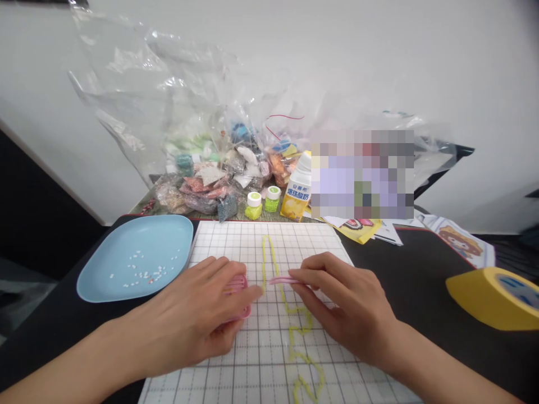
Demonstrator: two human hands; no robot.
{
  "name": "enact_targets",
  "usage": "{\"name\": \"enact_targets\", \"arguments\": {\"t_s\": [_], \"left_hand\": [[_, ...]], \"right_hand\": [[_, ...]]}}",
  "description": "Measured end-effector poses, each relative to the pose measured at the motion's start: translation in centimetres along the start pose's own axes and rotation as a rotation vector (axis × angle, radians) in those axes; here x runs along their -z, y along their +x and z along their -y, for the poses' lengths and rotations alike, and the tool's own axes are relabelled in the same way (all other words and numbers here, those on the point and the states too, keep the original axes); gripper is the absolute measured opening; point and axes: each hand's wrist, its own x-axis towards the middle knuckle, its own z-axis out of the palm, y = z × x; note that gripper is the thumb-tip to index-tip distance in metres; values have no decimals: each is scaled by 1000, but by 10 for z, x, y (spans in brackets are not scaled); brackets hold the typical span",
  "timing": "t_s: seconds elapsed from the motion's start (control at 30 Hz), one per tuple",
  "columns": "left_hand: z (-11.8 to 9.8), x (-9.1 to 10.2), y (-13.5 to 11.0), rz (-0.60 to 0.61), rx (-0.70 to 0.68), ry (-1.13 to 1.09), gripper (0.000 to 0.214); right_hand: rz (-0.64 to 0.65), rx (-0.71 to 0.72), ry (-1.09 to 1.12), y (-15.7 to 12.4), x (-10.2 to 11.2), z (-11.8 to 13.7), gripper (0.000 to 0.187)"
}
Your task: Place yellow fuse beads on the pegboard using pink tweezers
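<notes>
My left hand [202,311] is closed around a small pink tray [246,310], held low over the white gridded board [219,365]. Fingers cover most of that tray, so its contents are hard to make out. Pink tweezers [281,280] are pinched in my right hand [349,306], their tips pointing left toward the tray. Whether the tips grip anything is too small to tell. A thin yellow-green outline [301,356] runs down the board between and below my hands, part of it tall and narrow, part wavy.
To the left lies a light blue plate [109,252] with scattered small white beads [145,275]. Behind the board are bagged beads [206,179], two small jars [254,207] and a yogurt bottle [297,188]. A yellow tape roll [480,294] sits at right, near printed sheets [458,238].
</notes>
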Motion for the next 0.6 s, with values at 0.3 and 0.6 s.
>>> {"name": "enact_targets", "arguments": {"t_s": [0.3, 0.6], "left_hand": [[0, -9, -11, -59, 181, -301, 67], [-10, -12, -16, -77, 280, -366, 85]], "right_hand": [[-2, -12, 80, 0, 2, 8, 12], [101, 39, 126, -3, 1, 19, 19]]}}
